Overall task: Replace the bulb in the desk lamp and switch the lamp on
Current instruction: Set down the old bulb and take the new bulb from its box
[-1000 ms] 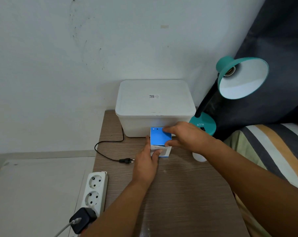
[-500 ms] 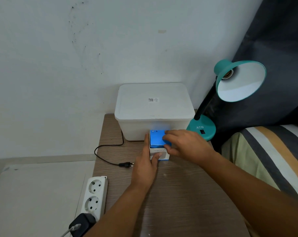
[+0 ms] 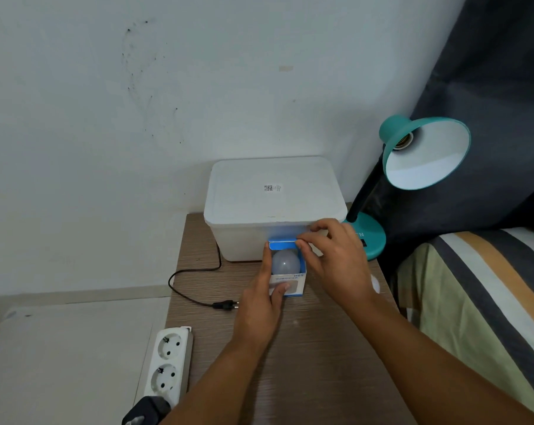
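A small blue and white bulb box (image 3: pixel 294 283) stands on the wooden table (image 3: pixel 320 363), its top flap lifted back. A white bulb (image 3: pixel 285 262) shows inside it. My left hand (image 3: pixel 261 308) grips the box from the left and front. My right hand (image 3: pixel 333 256) pinches the raised blue flap at the box's back edge. The teal desk lamp (image 3: pixel 425 154) stands at the right, its shade tilted toward me with a bare socket (image 3: pixel 404 142). Its black plug (image 3: pixel 225 305) lies unplugged on the table. A second white bulb (image 3: pixel 375 283) peeks out behind my right wrist.
A white lidded plastic bin (image 3: pixel 271 204) sits against the wall behind the box. A white power strip (image 3: pixel 167 363) with a black adapter (image 3: pixel 146 411) plugged in lies at the table's left edge. A striped bed (image 3: pixel 480 302) borders the right side, with a dark curtain above.
The box's blue top flap, closed before, is now lifted back by my right hand, exposing the bulb. My left hand has stayed on the box.
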The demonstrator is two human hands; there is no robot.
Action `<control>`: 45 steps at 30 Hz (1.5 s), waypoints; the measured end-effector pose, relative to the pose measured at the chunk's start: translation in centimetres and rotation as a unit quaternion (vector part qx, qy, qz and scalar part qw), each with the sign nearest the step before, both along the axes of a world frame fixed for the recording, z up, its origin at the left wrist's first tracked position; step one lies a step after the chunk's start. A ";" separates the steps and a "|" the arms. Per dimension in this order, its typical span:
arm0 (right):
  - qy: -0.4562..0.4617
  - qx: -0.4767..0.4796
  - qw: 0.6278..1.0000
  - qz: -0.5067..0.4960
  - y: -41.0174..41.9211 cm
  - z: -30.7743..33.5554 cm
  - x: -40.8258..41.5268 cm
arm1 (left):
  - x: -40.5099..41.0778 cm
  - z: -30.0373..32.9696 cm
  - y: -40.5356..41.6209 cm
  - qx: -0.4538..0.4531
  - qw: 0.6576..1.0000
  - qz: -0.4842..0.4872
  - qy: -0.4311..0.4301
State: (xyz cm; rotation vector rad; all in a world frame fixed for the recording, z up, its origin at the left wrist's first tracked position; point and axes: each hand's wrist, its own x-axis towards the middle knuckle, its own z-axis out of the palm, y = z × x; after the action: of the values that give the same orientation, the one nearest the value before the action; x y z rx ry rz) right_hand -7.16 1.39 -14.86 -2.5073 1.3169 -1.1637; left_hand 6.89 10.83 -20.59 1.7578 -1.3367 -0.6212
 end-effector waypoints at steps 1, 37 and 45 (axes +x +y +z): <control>-0.004 0.003 1.000 -0.008 0.0 -0.1 0.1 | 0.1 0.0 -0.1 0.001 1.000 -0.004 -0.002; -0.029 0.043 0.998 -0.020 0.5 -0.7 -0.4 | 1.7 2.9 -1.6 0.072 0.990 -0.069 -0.101; -0.029 0.199 0.980 0.014 1.2 -1.3 -1.6 | 1.9 3.0 -1.7 0.070 0.990 -0.072 -0.099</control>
State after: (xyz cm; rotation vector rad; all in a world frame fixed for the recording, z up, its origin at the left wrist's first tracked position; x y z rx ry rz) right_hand -8.73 2.61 -16.17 -2.1826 1.3378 -0.8567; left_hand 8.78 9.09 -17.60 1.8867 -1.6006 -0.6478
